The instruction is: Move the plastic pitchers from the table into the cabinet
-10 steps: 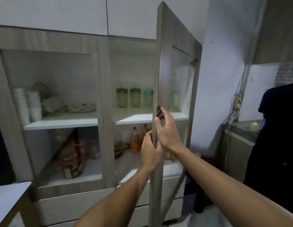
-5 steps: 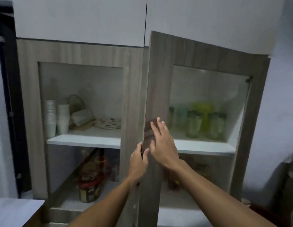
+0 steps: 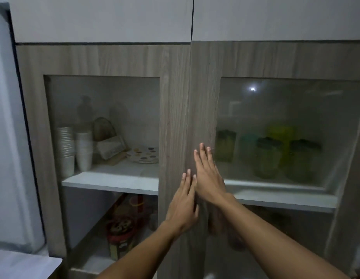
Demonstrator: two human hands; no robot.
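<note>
The wood-grain cabinet's right door (image 3: 203, 97) is nearly flush with the frame. Behind its glass pane, several green plastic pitchers (image 3: 267, 158) with dark lids stand on the white upper shelf (image 3: 284, 198), one yellow-green one taller at the back. My right hand (image 3: 208, 174) lies flat, fingers spread, on the door's left stile. My left hand (image 3: 183, 202) is pressed flat just below and left of it, holding nothing.
The left cabinet door (image 3: 102, 127) is closed; behind its glass are stacked white cups (image 3: 74, 150), a patterned plate (image 3: 144, 156) and a red-lidded jar (image 3: 120, 236) below. White upper cupboards (image 3: 102, 19) sit above. A white table corner (image 3: 24, 264) shows at lower left.
The right door has swung from wide open to almost closed. Both hands went from gripping its edge to lying flat on its face. The view has turned to face the cabinet.
</note>
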